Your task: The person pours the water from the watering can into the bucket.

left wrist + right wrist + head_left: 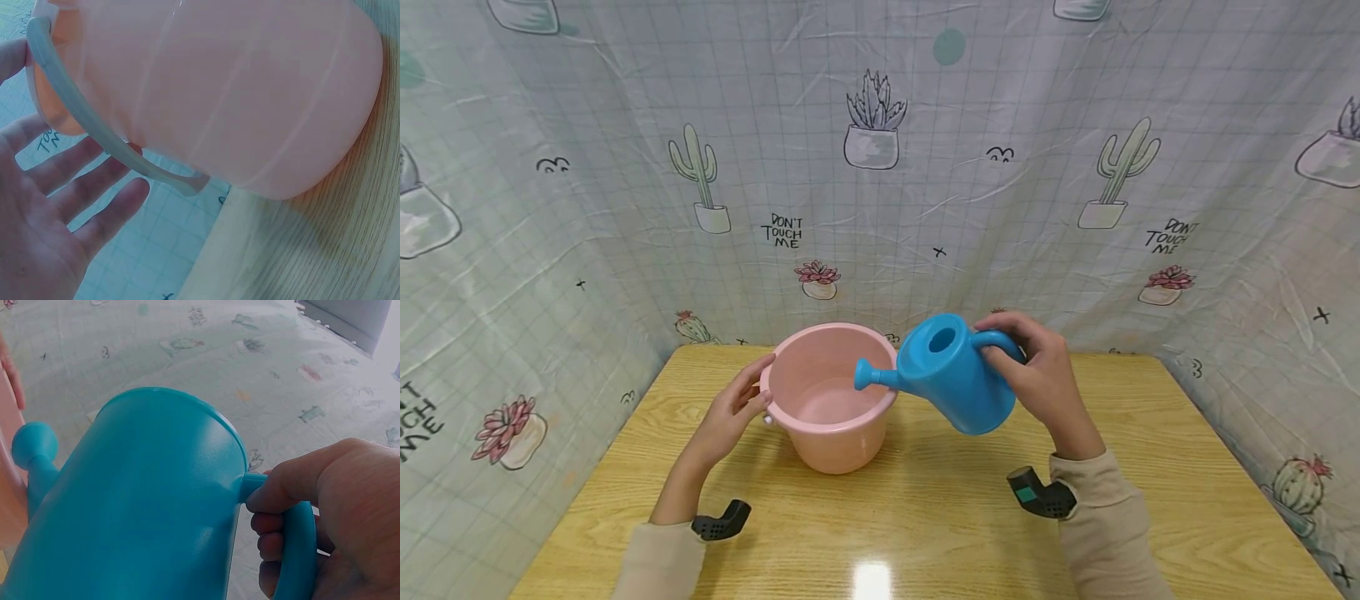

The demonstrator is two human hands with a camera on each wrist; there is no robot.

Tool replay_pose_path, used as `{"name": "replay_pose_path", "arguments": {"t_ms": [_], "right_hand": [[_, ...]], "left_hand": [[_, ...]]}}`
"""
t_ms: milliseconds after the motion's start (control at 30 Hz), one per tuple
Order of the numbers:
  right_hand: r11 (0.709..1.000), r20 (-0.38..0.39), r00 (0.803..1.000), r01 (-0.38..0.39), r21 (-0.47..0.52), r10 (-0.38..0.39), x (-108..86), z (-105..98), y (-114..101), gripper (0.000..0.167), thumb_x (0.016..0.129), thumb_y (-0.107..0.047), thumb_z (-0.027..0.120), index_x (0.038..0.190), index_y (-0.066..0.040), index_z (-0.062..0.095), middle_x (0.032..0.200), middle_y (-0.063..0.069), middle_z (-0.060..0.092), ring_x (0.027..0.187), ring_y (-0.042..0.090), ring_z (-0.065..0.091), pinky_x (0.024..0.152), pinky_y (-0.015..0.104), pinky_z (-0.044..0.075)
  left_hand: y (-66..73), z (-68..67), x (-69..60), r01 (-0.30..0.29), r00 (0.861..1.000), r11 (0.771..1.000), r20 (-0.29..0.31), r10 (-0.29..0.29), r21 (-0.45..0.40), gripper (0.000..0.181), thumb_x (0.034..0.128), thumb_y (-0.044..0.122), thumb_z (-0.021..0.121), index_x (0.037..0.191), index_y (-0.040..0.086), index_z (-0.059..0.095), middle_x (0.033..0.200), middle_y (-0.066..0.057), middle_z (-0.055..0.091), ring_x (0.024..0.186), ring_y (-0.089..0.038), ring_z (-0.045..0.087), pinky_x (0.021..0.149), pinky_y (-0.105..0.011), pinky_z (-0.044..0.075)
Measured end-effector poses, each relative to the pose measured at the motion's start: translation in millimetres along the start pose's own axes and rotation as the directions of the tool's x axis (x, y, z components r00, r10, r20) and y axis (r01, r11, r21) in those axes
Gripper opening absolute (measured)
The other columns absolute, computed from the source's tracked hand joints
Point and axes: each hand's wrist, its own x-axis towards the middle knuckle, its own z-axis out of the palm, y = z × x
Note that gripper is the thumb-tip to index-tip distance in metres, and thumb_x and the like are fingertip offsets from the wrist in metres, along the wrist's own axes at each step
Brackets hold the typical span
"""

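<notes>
A pink bucket (838,450) stands upright on the table, its inside bare where I can see it. My left hand (730,417) touches the rim's left side with thumb and fingertips. In the left wrist view those fingers (112,215) are spread and nearly straight, beside the pale bail handle (94,125) hanging down the bucket. My right hand (1037,367) grips the looped handle (299,550) of a blue watering can (966,383), fingers curled round it and thumb on top. The can is tilted, off the table, its spout (872,377) over the bucket's right side. No water shows.
The wooden table (955,533) has light glare near its front. A patterned cloth (880,217) with printed cacti hangs behind and along both sides. Black wrist devices (722,521) sit at both sleeve cuffs.
</notes>
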Motion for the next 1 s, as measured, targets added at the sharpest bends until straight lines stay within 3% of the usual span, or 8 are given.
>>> {"name": "replay_pose_path", "arguments": {"t_ms": [1000], "right_hand": [[1.0, 0.007, 1.0, -0.001, -0.008, 0.002, -1.5, -0.2, -0.4, 0.022, 0.088, 0.002, 0.063, 0.11, -0.001, 0.066, 0.108, 0.013, 0.066, 0.095, 0.002, 0.061, 0.087, 0.017, 0.049]], "left_hand": [[-5.1, 1.5, -0.9, -0.024, 1.0, 1.0, -0.006, 0.024, -0.011, 0.055, 0.1011, 0.012, 0.049, 0.152, 0.021, 0.032, 0.153, -0.015, 0.037, 0.131, -0.041, 0.046, 0.093, -0.012, 0.045]]}}
